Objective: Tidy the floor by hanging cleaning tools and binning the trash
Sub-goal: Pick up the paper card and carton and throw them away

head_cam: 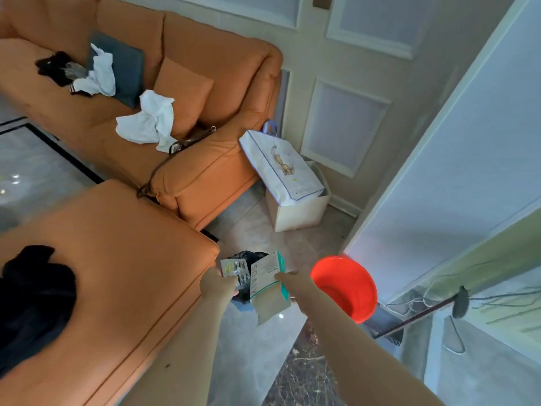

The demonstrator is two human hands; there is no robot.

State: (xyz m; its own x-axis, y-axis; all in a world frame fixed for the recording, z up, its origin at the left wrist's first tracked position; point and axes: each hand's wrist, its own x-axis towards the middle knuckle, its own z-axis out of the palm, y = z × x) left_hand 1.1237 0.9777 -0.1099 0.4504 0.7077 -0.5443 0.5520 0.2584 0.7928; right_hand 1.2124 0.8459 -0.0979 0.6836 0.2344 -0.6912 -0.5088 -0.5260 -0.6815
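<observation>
My left hand (218,284) grips a silvery blister pack (234,269) of pills. My right hand (292,281) holds a white and teal cardboard box (268,284), tilted, with its lower flap hanging open. Both are held over a bin lined with a black bag (248,257), which sits on the floor beside the orange sofa and is mostly hidden behind the trash. A dustpan with a long dark handle (415,317) leans on the floor at the right, its pan (383,323) near the red basin.
A red plastic basin (348,288) sits right of the bin. An orange sofa (117,259) fills the left, with white cloths (149,121) and dark clothes (32,300) on it. A white bag on a cardboard box (292,183) stands by the panelled door. An open door (456,159) is at right.
</observation>
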